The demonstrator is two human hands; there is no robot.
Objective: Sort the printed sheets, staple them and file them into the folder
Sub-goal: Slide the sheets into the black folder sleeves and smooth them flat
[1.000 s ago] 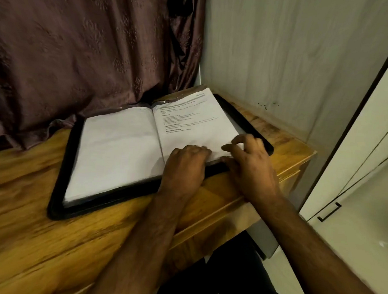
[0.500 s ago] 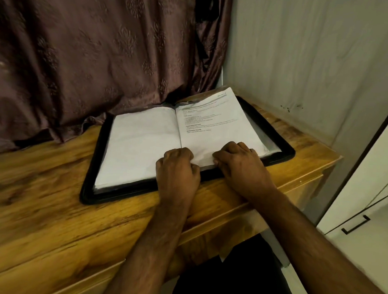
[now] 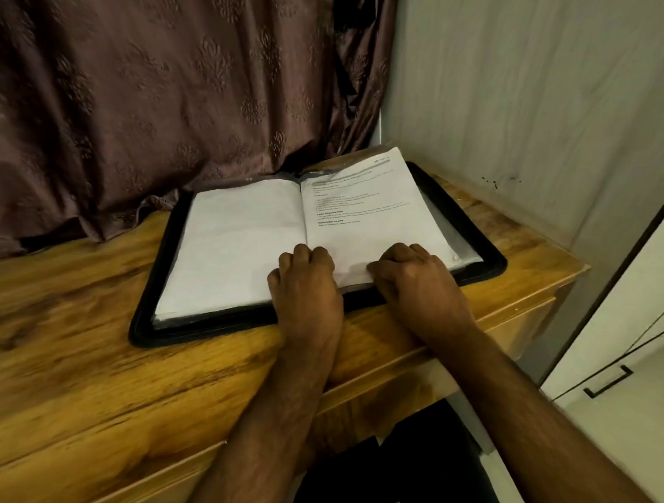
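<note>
A black-edged folder (image 3: 487, 259) lies open on the wooden worktop (image 3: 86, 354), toward two o'clock from the middle of the view. Its right half carries a printed sheet (image 3: 363, 214); the bold headings look like "TASK DESCRIPTION" and "REQUIRED PROPS", while the smaller lines and the mark at the sheet's top right corner are too blurred to read. The left page (image 3: 238, 246) shows plain white.

The left hand (image 3: 305, 284) rests at the sheet's near edge by the spine, fingers curled under; whether they pinch the paper cannot be told. The right hand (image 3: 417, 282), at three o'clock from it, curls over the sheet's lower edge, its fingertips hidden. A brown curtain (image 3: 158, 88) covers the folder's far left corner.
</note>
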